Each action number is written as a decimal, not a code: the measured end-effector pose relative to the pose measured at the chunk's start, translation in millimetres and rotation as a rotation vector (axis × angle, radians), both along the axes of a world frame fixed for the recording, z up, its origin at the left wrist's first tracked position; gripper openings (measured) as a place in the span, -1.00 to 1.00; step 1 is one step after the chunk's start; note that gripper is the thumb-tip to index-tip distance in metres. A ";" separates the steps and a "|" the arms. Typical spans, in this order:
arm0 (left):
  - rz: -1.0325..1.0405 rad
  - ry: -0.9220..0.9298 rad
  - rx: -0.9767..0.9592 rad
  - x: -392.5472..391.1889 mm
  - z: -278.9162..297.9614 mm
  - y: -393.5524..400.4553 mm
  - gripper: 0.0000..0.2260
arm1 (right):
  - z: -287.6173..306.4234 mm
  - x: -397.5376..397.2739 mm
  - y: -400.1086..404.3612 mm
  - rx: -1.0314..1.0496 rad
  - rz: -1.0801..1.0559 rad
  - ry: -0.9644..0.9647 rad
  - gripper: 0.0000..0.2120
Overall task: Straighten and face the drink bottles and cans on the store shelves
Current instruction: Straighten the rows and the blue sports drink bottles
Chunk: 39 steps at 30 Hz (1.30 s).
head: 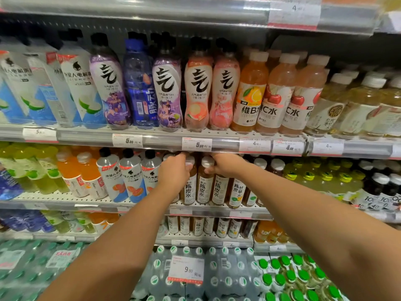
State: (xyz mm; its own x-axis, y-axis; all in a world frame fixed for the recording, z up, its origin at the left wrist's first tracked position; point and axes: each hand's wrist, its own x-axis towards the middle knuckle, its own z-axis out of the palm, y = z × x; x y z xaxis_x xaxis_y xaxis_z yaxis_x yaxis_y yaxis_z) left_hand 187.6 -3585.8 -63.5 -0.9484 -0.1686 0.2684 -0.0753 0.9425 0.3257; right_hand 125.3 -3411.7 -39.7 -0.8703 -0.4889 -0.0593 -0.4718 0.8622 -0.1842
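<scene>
Item: brown tea bottles (204, 187), second shelf (152, 206), white labels mostly forward. Left hand (173, 172) curls its fingers round one bottle's neck; right hand (225, 165) clasps the neighbour's capped top (207, 162). Both grips sit high, likely to twist labels square and draw the row forward.
</scene>
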 end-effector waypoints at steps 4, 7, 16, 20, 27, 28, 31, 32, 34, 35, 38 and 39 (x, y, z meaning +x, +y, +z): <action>-0.009 0.005 -0.001 4.3 0.9 1.0 -0.76 | 1.1 5.8 5.2 -0.026 0.033 0.039 -0.41; -0.040 0.020 -0.037 8.6 1.4 0.5 -0.75 | -0.3 10.8 7.1 -0.020 0.022 0.071 -0.44; -0.051 0.087 -0.075 15.7 -2.9 -50.3 -0.67 | -6.9 20.3 36.2 0.103 -0.068 0.265 -0.59; 0.008 -0.061 0.006 5.2 -2.7 -59.7 -0.66 | -6.7 14.3 40.0 0.091 -0.142 0.117 -0.63; 0.059 -0.127 0.173 -4.1 -6.2 -53.1 -0.73 | 2.6 10.2 43.3 0.042 -0.100 0.008 -0.36; 0.057 -0.132 0.162 -5.7 -6.4 -55.0 -0.71 | 1.1 9.3 45.0 0.025 -0.095 0.005 -0.35; 0.049 -0.143 0.146 -8.8 -6.4 -58.7 -0.69 | 1.5 9.0 44.9 0.011 -0.087 0.007 -0.34; 0.049 -0.143 0.147 -9.6 -6.9 -59.0 -0.70 | 1.6 8.7 44.6 0.010 -0.077 0.007 -0.36; 0.048 -0.135 0.150 -10.2 -8.1 -58.9 -0.70 | 2.3 8.4 44.1 0.009 -0.064 0.006 -0.39; 0.043 -0.122 0.153 -10.3 -8.7 -58.9 -0.70 | 3.4 9.0 43.8 0.012 -0.056 0.008 -0.40; 0.021 -0.093 0.177 -7.4 -11.8 -58.9 -0.71 | 2.4 7.8 44.9 0.006 -0.041 0.019 -0.39; 0.012 -0.083 0.187 -6.0 -13.1 -58.1 -0.71 | 2.5 8.7 44.9 0.010 -0.044 0.014 -0.37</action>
